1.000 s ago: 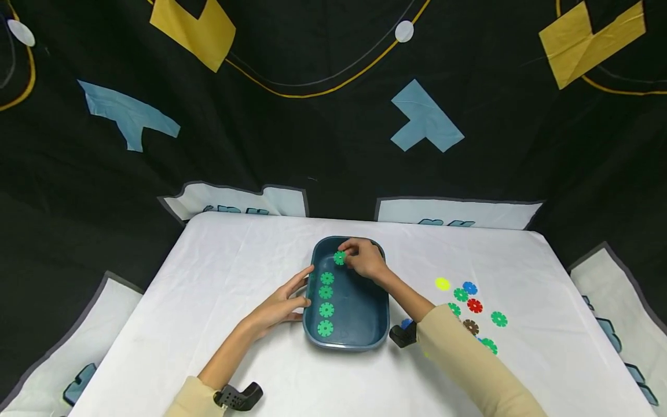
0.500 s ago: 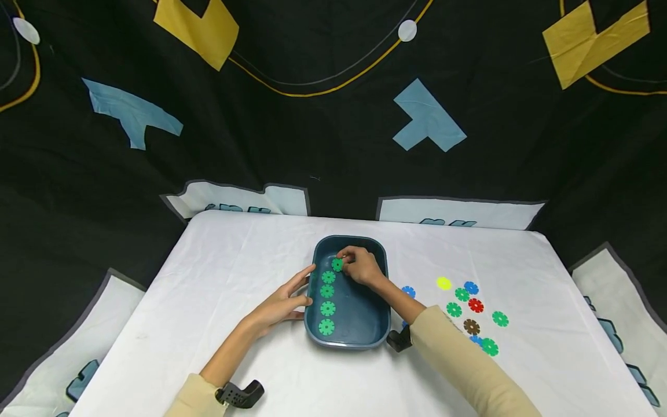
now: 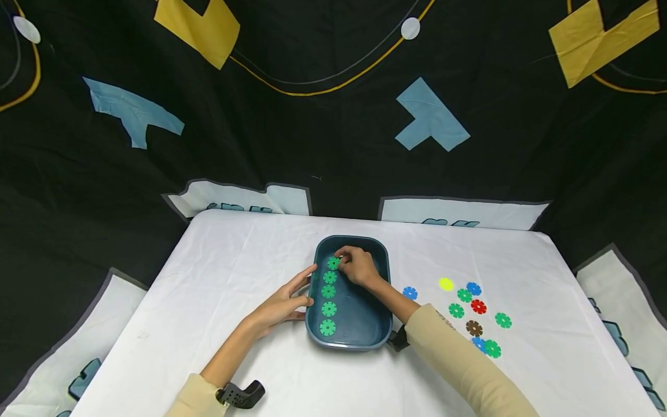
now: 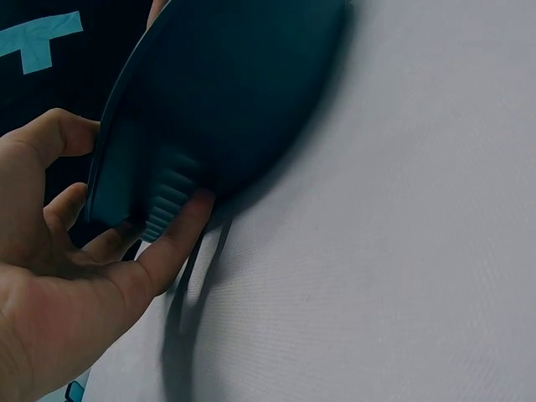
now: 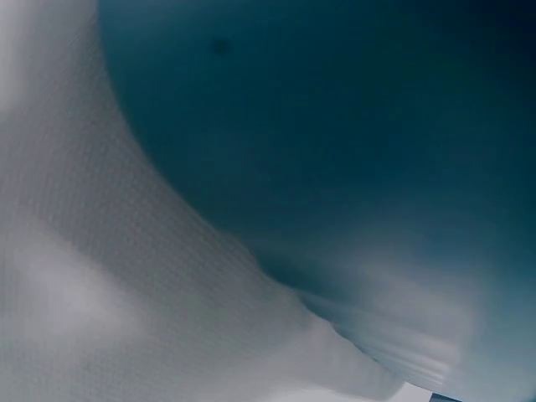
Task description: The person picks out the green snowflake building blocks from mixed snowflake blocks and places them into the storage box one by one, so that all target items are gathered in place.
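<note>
A dark teal tray [image 3: 359, 324] stands on the white table. Along its left side lies a column of green notched discs [image 3: 329, 309], like snowflake building pieces. My right hand [image 3: 358, 268] reaches into the far end of the tray and pinches one green disc [image 3: 332, 263] at the top of that column; the fingers partly cover the disc. My left hand [image 3: 283, 300] holds the tray's left side, and the left wrist view shows bent fingers [image 4: 63, 130] at the rim and a digit against the ribbed outer wall. The right wrist view shows only the tray wall [image 5: 335, 167] and cloth.
Right of the tray, loose discs are scattered: a yellow one [image 3: 446, 284], a red one [image 3: 478, 306], a brown one [image 3: 474, 328], several green ones and some blue ones, among them a blue disc [image 3: 410, 293] near the tray. A black curtain [image 3: 333, 145] hangs behind the table.
My right hand has moved slightly left and nearer with the green disc, bringing it in line with the column. My left hand has stayed at the tray's side.
</note>
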### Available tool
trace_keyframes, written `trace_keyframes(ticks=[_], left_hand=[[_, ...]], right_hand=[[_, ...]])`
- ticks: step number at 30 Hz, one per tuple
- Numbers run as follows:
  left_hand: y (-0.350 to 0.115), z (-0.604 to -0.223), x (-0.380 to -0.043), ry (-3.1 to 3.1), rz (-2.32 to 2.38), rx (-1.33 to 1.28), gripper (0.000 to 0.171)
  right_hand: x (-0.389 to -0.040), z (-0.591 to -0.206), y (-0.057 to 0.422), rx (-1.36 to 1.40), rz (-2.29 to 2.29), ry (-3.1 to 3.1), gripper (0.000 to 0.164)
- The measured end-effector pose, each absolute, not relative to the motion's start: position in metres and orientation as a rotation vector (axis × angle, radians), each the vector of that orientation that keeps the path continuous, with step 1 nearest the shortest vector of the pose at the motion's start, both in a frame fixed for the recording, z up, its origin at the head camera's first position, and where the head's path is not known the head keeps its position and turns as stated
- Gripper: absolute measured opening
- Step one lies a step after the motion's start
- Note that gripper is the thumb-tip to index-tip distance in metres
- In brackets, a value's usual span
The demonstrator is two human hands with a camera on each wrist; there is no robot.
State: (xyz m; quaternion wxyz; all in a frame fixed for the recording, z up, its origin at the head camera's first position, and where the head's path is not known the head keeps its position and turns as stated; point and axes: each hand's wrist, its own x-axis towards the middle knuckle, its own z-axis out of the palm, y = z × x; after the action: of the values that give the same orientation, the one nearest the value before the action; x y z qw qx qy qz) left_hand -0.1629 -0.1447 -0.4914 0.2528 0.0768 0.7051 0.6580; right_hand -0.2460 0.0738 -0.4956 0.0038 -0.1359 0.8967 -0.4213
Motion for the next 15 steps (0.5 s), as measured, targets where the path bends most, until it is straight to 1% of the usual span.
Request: trace_keyframes(ticks=[6,15], left_hand=[[-0.1446,-0.4915,-0.1627,1.920,1.783,0.194,0.079],[-0.1451,-0.4932,-0.1638,1.915,1.786,0.206,0.079]], right_hand=[[-0.2467,-0.4970,0.0724,-0.438,-1.292,2.801,0.020],[-0.2426,-0.4914,0.0727,-0.361,-1.329,2.738,0.031]])
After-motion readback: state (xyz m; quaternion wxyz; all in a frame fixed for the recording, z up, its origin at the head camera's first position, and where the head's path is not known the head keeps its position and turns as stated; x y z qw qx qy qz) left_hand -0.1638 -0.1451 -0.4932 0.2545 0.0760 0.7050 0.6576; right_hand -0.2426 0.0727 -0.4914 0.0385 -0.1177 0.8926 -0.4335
